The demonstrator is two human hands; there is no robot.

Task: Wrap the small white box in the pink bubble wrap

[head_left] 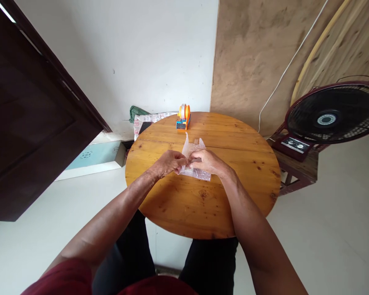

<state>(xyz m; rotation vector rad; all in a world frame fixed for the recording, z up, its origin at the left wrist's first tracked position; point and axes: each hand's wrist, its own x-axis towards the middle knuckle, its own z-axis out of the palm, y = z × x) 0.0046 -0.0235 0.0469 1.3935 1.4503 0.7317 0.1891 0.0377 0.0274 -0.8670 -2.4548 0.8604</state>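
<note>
A crinkled sheet of clear bubble wrap (199, 173) lies on the round wooden table (184, 209), one corner standing up at the back. My left hand (171, 161) pinches it from the left side, fingers closed. From the right, my right hand (207, 160) also grips the bubble wrap, its fingertips close to those of the left. Whether anything is wrapped inside, I cannot tell; the fingers cover the middle. Behind the hands, near the table's far edge, stands an orange and blue tape dispenser (183, 117) with a roll of tape on it.
A black fan (326, 119) stands on a dark wooden stand (298, 164) to the right. Left of the table lie a pale blue box (94, 157) and a printed sack (138, 122). A dark door (33, 110) is at far left. A white cord (287, 67) hangs along the wall.
</note>
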